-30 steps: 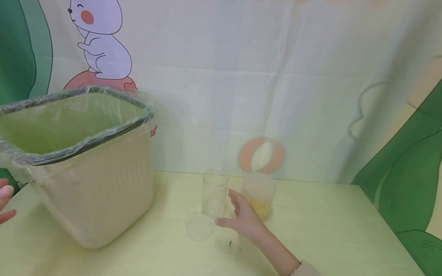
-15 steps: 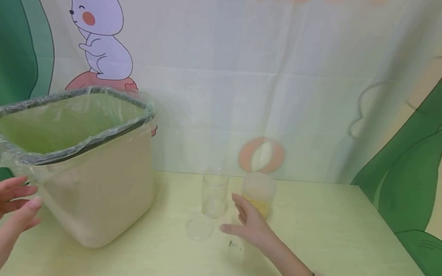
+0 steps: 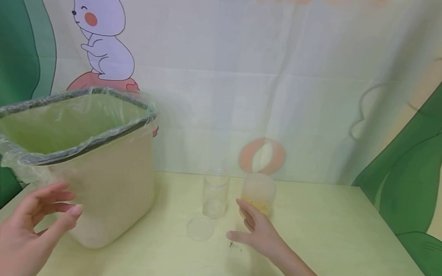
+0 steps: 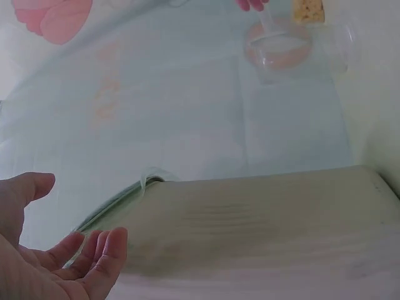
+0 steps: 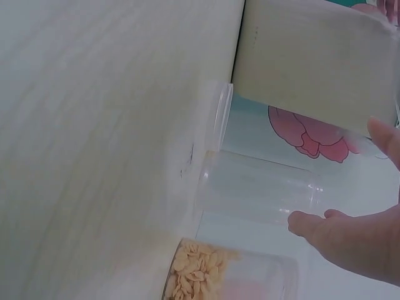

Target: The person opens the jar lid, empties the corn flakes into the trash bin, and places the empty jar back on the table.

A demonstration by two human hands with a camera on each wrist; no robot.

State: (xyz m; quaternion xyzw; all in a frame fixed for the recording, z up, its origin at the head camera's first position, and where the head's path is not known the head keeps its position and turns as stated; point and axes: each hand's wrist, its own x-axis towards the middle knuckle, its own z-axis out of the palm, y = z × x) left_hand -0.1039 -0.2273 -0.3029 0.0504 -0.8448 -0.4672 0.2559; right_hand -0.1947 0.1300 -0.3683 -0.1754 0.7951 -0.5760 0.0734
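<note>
My right hand (image 3: 262, 234) hovers over the table with fingers and thumb spread, holding nothing. Just beyond it stands a clear jar (image 3: 259, 185) partly filled with pale yellow flakes (image 5: 197, 272), its lower part partly hidden by my fingers. To the left is a clear, see-through cylindrical jar (image 3: 215, 194) with nothing visible inside. In front of that one, a round transparent lid (image 3: 200, 228) lies flat on the table. My left hand (image 3: 34, 227) is raised in front of the bin, fingers loosely bent and thumb apart, with nothing in its grasp.
A large beige bin (image 3: 119, 186), lined with a clear plastic bag (image 3: 13, 152), takes up the table's left side. Small dark specks (image 3: 232, 244) mark the pale table (image 3: 333, 242) near my right hand. A printed cloth (image 3: 318, 93) hangs behind.
My left hand has come in from the left edge toward the front of the bin. My right hand has drawn back slightly right and toward me, away from the cylindrical jar.
</note>
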